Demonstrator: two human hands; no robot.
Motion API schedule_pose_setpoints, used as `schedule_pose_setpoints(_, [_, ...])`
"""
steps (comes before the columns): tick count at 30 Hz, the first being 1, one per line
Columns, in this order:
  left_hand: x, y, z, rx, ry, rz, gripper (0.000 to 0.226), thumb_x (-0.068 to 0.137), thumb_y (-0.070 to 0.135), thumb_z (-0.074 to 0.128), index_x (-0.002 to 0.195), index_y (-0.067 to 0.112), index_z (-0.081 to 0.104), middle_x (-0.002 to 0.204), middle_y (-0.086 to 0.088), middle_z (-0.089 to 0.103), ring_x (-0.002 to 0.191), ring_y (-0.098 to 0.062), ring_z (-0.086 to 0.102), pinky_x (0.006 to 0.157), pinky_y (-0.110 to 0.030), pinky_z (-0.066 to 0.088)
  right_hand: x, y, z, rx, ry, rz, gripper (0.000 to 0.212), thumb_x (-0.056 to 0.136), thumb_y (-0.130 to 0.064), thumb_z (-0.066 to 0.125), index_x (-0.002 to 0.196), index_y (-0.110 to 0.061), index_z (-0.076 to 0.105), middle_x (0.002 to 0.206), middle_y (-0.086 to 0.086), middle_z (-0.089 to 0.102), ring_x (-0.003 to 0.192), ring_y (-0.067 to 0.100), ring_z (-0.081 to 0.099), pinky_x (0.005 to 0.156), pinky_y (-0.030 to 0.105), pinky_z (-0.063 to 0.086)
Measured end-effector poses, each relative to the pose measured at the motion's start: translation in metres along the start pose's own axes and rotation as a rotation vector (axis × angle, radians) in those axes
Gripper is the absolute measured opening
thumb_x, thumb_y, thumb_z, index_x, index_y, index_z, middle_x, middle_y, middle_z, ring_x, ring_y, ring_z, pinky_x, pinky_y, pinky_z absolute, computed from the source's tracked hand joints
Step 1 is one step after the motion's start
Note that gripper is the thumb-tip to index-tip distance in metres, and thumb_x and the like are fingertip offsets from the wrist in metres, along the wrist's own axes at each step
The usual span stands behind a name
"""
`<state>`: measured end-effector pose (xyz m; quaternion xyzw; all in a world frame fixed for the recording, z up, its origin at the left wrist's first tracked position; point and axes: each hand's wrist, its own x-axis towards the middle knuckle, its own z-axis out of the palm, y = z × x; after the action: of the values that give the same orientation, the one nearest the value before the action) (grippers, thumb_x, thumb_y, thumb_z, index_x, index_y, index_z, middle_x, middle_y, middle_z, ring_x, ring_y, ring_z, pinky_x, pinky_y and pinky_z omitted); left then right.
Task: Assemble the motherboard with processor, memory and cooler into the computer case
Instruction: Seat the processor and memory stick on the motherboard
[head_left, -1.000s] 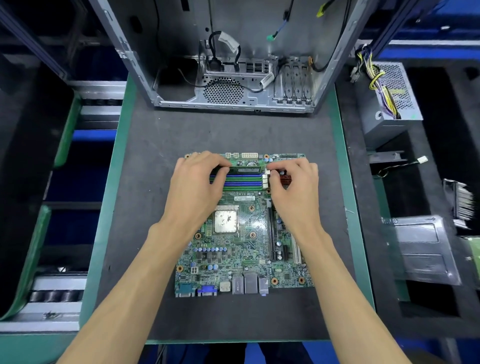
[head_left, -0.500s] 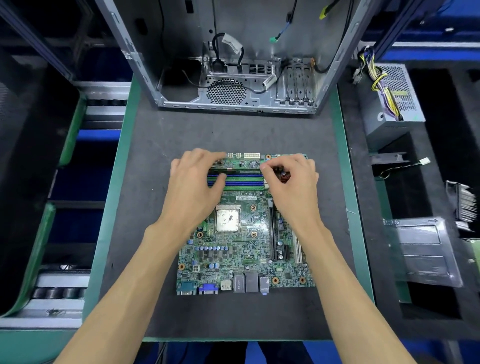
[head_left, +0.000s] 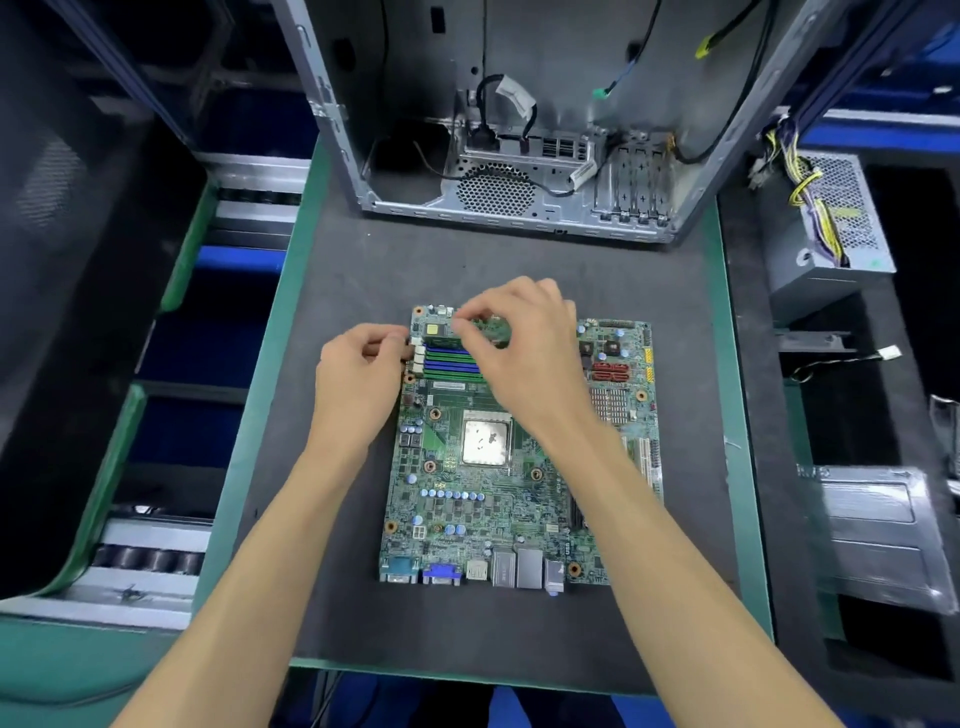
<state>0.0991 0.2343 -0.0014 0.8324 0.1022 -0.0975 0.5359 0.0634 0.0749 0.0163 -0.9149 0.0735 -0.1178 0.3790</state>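
Over the motherboard (head_left: 519, 467), right hand (head_left: 524, 358) pinches memory stick (head_left: 491, 328).

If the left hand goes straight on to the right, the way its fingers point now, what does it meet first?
The left hand would most likely meet the white latches at the left ends of the memory slots on the motherboard. Its fingertips look almost against them already, though depth is unclear.
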Motion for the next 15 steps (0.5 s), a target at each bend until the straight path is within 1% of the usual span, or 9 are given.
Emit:
schedule_pose_setpoints(2, [0.002, 0.001, -0.002, -0.024, -0.014, -0.028, 0.025, 0.095, 0.011, 0.053, 0.085, 0.025, 0.071, 0.072, 0.011, 0.071, 0.064, 0.005, 0.063, 0.064, -0.018, 0.049, 0.007, -0.002, 0.008, -0.025, -0.053, -0.018, 0.006, 0.094, -0.033, 0.07, 0.093, -0.03, 0.075, 0.094, -0.013, 0.06, 0.097, 0.007, 0.039, 0.086, 0.031, 0.025])
schedule_pose_setpoints(4, [0.002, 0.002, -0.002, -0.033, -0.028, -0.042, 0.026, 0.095, 0.011, 0.055, 0.081, 0.027, 0.071, 0.064, 0.016, 0.07, 0.058, 0.008, 0.061, 0.056, -0.009, 0.045, 0.009, -0.002, 0.014, -0.066, -0.1, -0.028, 0.007, 0.095, -0.033, 0.068, 0.092, -0.029, 0.073, 0.093, -0.013, 0.062, 0.095, 0.009, 0.04, 0.089, 0.035, 0.031])
schedule_pose_setpoints(5, [0.001, 0.003, -0.002, -0.027, -0.033, -0.044, 0.025, 0.095, 0.013, 0.057, 0.079, 0.027, 0.071, 0.063, 0.019, 0.07, 0.057, 0.008, 0.06, 0.054, -0.008, 0.044, 0.009, -0.001, 0.016, -0.085, -0.105, -0.042, 0.007, 0.096, -0.033, 0.067, 0.09, -0.029, 0.071, 0.091, -0.013, 0.063, 0.093, 0.01, 0.041, 0.088, 0.036, 0.034])
schedule_pose_setpoints(7, [0.001, 0.005, -0.001, -0.011, -0.034, -0.052, 0.024, 0.095, 0.021, 0.062, 0.074, 0.026, 0.072, 0.063, 0.017, 0.07, 0.057, 0.005, 0.06, 0.056, -0.011, 0.046, 0.007, 0.001, 0.018, -0.122, -0.098, -0.075, 0.01, 0.096, -0.034, 0.066, 0.088, -0.028, 0.067, 0.086, -0.013, 0.064, 0.09, 0.014, 0.045, 0.085, 0.037, 0.036])
schedule_pose_setpoints(9, [0.003, 0.006, -0.001, 0.019, -0.033, -0.061, 0.027, 0.094, 0.032, 0.066, 0.07, 0.02, 0.073, 0.067, 0.003, 0.072, 0.061, -0.006, 0.06, 0.064, -0.023, 0.049, 0.006, 0.002, 0.018, -0.156, -0.087, -0.099, 0.011, 0.096, -0.035, 0.065, 0.088, -0.028, 0.065, 0.085, -0.014, 0.064, 0.088, 0.015, 0.047, 0.083, 0.037, 0.036])
schedule_pose_setpoints(10, [0.004, 0.007, 0.0, 0.034, -0.031, -0.068, 0.03, 0.092, 0.036, 0.066, 0.071, 0.017, 0.074, 0.071, -0.005, 0.073, 0.063, -0.011, 0.06, 0.067, -0.027, 0.049, 0.006, 0.002, 0.019, -0.168, -0.083, -0.106, 0.012, 0.096, -0.036, 0.065, 0.088, -0.028, 0.065, 0.084, -0.014, 0.063, 0.088, 0.015, 0.047, 0.083, 0.036, 0.035])
schedule_pose_setpoints(11, [0.005, 0.008, 0.0, 0.042, -0.03, -0.078, 0.033, 0.091, 0.04, 0.067, 0.071, 0.015, 0.074, 0.074, -0.009, 0.073, 0.065, -0.013, 0.061, 0.068, -0.029, 0.049, 0.007, 0.002, 0.019, -0.176, -0.079, -0.111, 0.012, 0.096, -0.036, 0.065, 0.088, -0.028, 0.065, 0.084, -0.014, 0.063, 0.088, 0.015, 0.047, 0.082, 0.036, 0.035])
schedule_pose_setpoints(13, [0.006, 0.01, 0.002, 0.042, -0.028, -0.101, 0.033, 0.088, 0.044, 0.07, 0.069, 0.016, 0.073, 0.068, -0.005, 0.071, 0.061, -0.009, 0.06, 0.064, -0.025, 0.048, 0.007, 0.002, 0.019, -0.181, -0.077, -0.119, 0.013, 0.097, -0.036, 0.064, 0.087, -0.027, 0.064, 0.083, -0.014, 0.061, 0.088, 0.015, 0.047, 0.082, 0.036, 0.034])
schedule_pose_setpoints(15, [0.005, 0.013, 0.005, 0.031, -0.026, -0.114, 0.03, 0.087, 0.042, 0.073, 0.067, 0.019, 0.07, 0.053, 0.009, 0.062, 0.048, 0.002, 0.053, 0.049, -0.012, 0.04, 0.007, 0.002, 0.019, -0.179, -0.078, -0.129, 0.014, 0.097, -0.037, 0.064, 0.087, -0.027, 0.064, 0.082, -0.016, 0.059, 0.087, 0.014, 0.045, 0.081, 0.036, 0.033])
